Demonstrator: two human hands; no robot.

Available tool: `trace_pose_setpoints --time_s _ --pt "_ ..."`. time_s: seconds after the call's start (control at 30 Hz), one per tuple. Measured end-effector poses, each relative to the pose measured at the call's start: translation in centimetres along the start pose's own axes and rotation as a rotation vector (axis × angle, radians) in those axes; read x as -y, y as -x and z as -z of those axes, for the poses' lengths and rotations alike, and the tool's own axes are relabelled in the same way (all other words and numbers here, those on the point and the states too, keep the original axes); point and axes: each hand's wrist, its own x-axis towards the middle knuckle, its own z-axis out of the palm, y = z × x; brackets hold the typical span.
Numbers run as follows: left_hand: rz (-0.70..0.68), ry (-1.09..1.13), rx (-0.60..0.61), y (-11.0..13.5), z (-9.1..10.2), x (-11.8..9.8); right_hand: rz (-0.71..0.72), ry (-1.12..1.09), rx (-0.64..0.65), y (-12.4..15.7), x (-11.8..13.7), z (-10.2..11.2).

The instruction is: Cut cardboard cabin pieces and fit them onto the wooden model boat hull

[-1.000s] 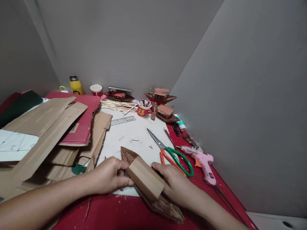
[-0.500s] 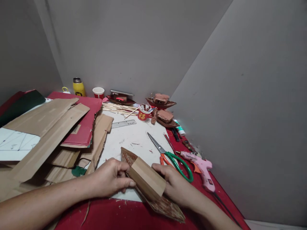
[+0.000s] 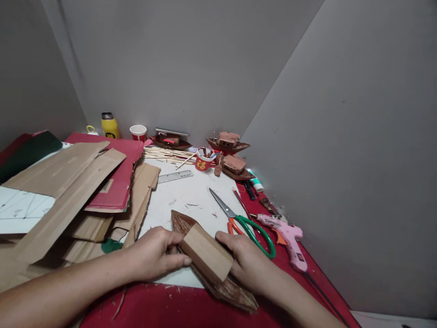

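A brown model boat hull (image 3: pixel 239 294) lies on the table right before me, its pointed bow (image 3: pixel 179 221) toward the wall. A folded tan cardboard cabin (image 3: pixel 206 257) sits on top of it. My left hand (image 3: pixel 155 255) grips the cabin's left side, thumb along its lower edge. From the right, my right hand (image 3: pixel 247 262) presses its fingers against the cabin's other side. Both hands are closed on the cardboard piece.
Green-handled scissors (image 3: pixel 251 225) and a pink glue gun (image 3: pixel 288 239) lie just right of my hands. Cardboard sheets (image 3: pixel 68 182) pile up on the left. At the back stand a steel ruler (image 3: pixel 175 176), wooden sticks (image 3: pixel 164 153), red cups (image 3: pixel 204 161), finished boats (image 3: pixel 228 142) and a yellow bottle (image 3: pixel 109 125).
The hands keep their hold on the cabin; the boat's near end has shifted slightly. The view wobbled a little.
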Motion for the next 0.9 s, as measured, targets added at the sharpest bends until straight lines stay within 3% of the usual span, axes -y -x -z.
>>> trace_pose_setpoints --time_s 0.13,0.33,0.5,0.67,0.77,0.9 --pt "-0.020 0.186 0.028 0.0 -0.3 0.4 0.006 -0.004 -0.040 -0.1 -0.1 0.0" --pt "0.145 0.526 0.087 -0.2 -0.3 0.4 0.057 -0.096 -0.110 -0.2 -0.2 0.6" --pt "0.115 0.718 0.105 -0.2 0.3 0.4 0.135 -0.187 -0.202 -0.1 -0.4 0.9" --pt "0.091 0.805 0.037 -0.2 0.9 0.0 0.135 -0.271 -0.356 0.2 -0.5 1.3" --pt "0.073 0.805 -0.051 -0.3 1.1 -0.1 0.026 -0.391 -0.425 0.4 -0.2 1.7" --pt "0.086 0.795 -0.222 -0.4 1.3 -0.1 -0.151 -0.680 -0.377 0.3 0.0 2.2"
